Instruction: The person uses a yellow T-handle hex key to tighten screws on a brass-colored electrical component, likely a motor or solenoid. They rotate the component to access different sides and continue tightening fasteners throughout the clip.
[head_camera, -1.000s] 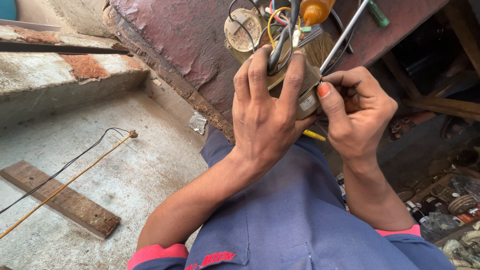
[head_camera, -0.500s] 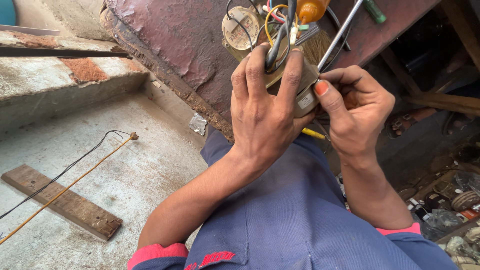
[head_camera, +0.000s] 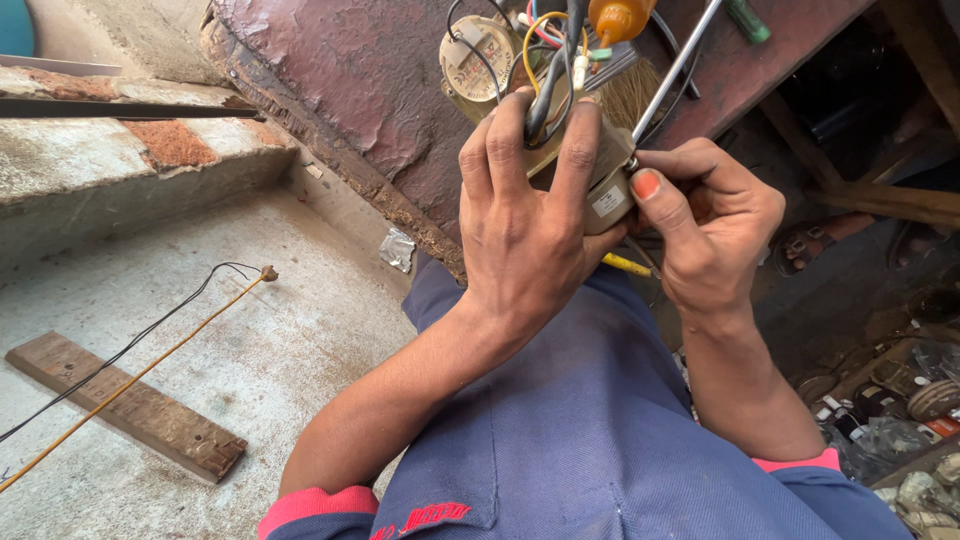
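My left hand (head_camera: 525, 215) is wrapped around a small beige electrical unit (head_camera: 598, 170) with black, yellow and red wires (head_camera: 545, 65) coming out of its top. My right hand (head_camera: 705, 225) presses against the unit's right side, thumb with a red-painted nail on its corner, fingers closed on a thin metal rod (head_camera: 675, 70) that runs up and right. Whether the rod is a screwdriver shaft I cannot tell. A yellow wire end (head_camera: 625, 264) pokes out below the hands.
A worn maroon workbench (head_camera: 350, 70) lies ahead with a round dial part (head_camera: 478, 58), an orange-handled tool (head_camera: 620, 18) and a green handle (head_camera: 748, 20). A wooden plank (head_camera: 125, 405) and black and orange wires (head_camera: 150, 345) lie on the concrete floor at left. Small parts clutter the lower right (head_camera: 900, 420).
Both hands with the unit have shifted slightly up and closer to the bench; the grip stays the same.
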